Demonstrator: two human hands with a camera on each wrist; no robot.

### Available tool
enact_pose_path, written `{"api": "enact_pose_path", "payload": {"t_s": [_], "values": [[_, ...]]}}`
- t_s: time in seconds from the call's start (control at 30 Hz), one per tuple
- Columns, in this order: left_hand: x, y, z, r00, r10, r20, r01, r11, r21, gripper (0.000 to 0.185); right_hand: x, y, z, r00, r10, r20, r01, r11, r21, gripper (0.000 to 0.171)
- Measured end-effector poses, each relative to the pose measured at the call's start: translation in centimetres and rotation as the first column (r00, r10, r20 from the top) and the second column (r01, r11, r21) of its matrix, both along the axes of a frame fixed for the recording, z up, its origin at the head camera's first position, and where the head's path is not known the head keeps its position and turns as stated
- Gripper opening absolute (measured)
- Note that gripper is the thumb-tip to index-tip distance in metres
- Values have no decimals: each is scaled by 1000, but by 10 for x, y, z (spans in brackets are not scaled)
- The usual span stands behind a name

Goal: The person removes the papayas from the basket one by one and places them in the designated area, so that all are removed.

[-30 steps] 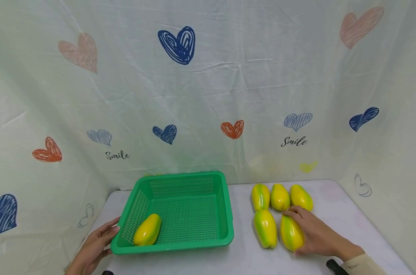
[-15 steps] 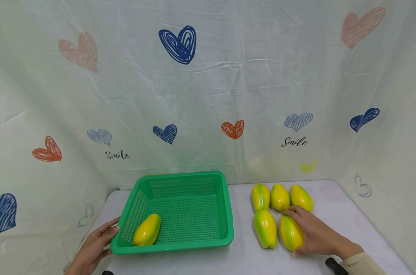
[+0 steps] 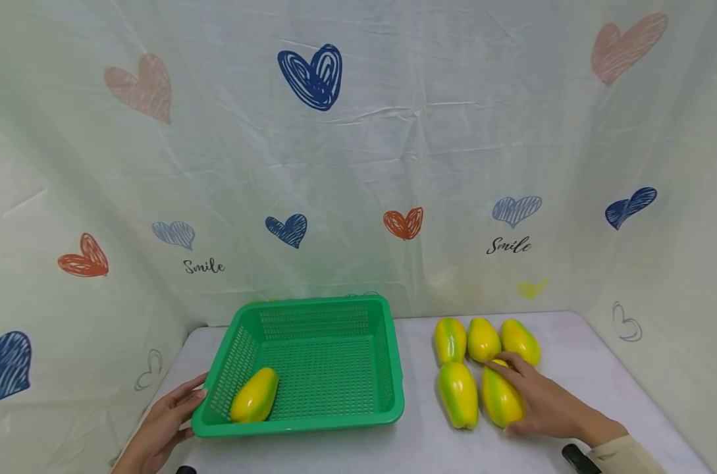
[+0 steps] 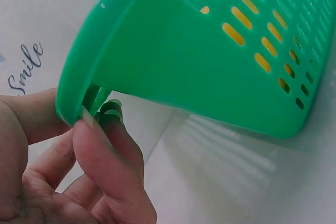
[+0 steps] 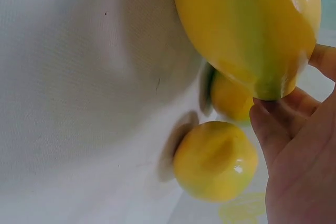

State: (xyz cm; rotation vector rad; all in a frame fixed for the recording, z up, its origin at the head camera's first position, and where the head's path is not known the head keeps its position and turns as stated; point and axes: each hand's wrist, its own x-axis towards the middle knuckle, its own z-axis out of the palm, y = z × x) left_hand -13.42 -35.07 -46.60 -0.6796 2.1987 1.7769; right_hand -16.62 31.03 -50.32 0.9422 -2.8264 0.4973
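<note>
In the head view, a green plastic basket (image 3: 328,422) with perforated walls stands left of centre, a yellow papaya (image 3: 255,396) lying in its near left corner. My left hand (image 3: 164,420) pinches the basket's left rim between thumb and fingers, as the left wrist view shows on the green rim (image 4: 79,85). Over on the right, my right hand (image 3: 549,403) holds a yellow-green papaya (image 3: 502,399) by its ends, with fingers over the far end and thumb at the near end. The right wrist view shows this papaya (image 5: 247,24) close up.
To the left of the held fruit lies another papaya (image 3: 458,395). Behind them sit three more, a left papaya (image 3: 450,340), a middle papaya (image 3: 483,340) and a right papaya (image 3: 521,342). A white curtain (image 3: 358,158) with printed hearts hangs behind the white table (image 3: 417,441).
The papaya in my right hand has risen slightly and shifted a little away from me. My left hand and the basket stay put.
</note>
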Motion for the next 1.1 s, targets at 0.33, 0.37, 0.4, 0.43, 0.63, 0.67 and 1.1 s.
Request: {"api": "enact_pose_path", "payload": {"t_s": [0.33, 0.37, 0.4, 0.43, 0.63, 0.67, 1.1], "values": [[1, 1, 1, 1000, 1, -3, -1, 1000, -1, 70, 0, 0, -2, 995, 10, -101, -8, 1000, 28, 108], [1, 1, 1, 1000, 3, -3, -3, 1000, -2, 70, 0, 0, -2, 995, 12, -95, -9, 1000, 28, 107], [1, 1, 1, 1000, 3, -3, -3, 1000, -2, 70, 0, 0, -2, 996, 13, -94, -11, 1000, 26, 106], [1, 1, 1, 1000, 3, -3, -3, 1000, -3, 70, 0, 0, -2, 996, 16, -91, -13, 1000, 25, 106], [1, 1, 0, 1000, 3, -8, -3, 1000, -4, 70, 1, 0, -2, 997, 23, -69, -23, 1000, 12, 101], [1, 1, 0, 1000, 5, -8, -5, 1000, -6, 70, 0, 0, -2, 997, 25, -71, -25, 1000, 10, 100], [-1, 1, -2, 1000, 24, -11, -24, 1000, -6, 70, 0, 1, -5, 995, 25, -99, -25, 1000, 3, 95]]}}
